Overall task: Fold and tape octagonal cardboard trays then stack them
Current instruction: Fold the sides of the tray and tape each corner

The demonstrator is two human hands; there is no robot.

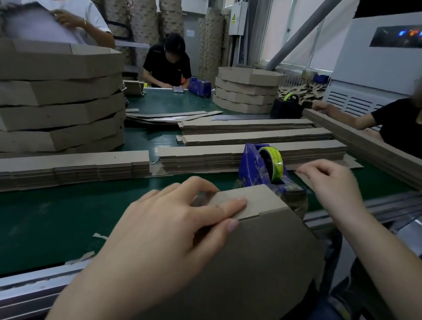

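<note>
Your left hand (174, 222) presses flat fingers on the tray (260, 252) joint at the table (36, 221) edge; ease off and it may spring open. Your right hand (329, 181) curls by the dispenser (252, 163); tape grip unclear.

Brown cardbd tray (260, 252), blue tape dispenser (251, 166) w/ yellow-green roll (276, 162), green belt (36, 221)
</note>
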